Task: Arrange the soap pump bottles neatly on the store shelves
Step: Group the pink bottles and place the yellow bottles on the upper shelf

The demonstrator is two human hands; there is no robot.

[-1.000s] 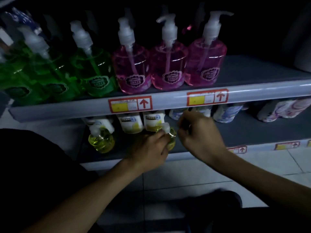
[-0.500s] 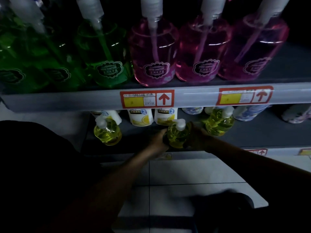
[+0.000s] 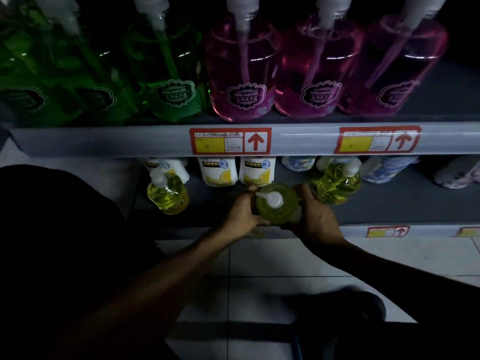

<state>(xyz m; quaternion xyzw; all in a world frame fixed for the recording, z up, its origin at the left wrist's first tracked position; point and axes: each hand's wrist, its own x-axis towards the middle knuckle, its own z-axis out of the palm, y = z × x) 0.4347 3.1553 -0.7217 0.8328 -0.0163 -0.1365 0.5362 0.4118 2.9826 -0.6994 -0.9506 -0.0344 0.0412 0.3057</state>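
Two hands reach out over the pale floor (image 3: pixel 285 258). The left hand (image 3: pixel 241 211) and the right hand (image 3: pixel 315 216) hold one yellow bottle (image 3: pixel 276 203) between them, one hand on each side. The fingers of both hands are curled round it. This yellow bottle is at the front of the bottom shelf (image 3: pixel 389 211), and its white pump points left. It is too dark to tell if it rests on the shelf or is lifted a little.

A second yellow bottle (image 3: pixel 167 194) stands well to the left, and a third yellow bottle (image 3: pixel 337 183) stands just to the right and a bit further back. Behind them are two white lemon packs (image 3: pixel 219 171) side by side. Above is the top shelf (image 3: pixel 104 141) with a red price tag (image 3: pixel 230 141) on its edge. On it stand green bottles (image 3: pixel 168 74) on the left and three pink bottles (image 3: pixel 244 68) on the right
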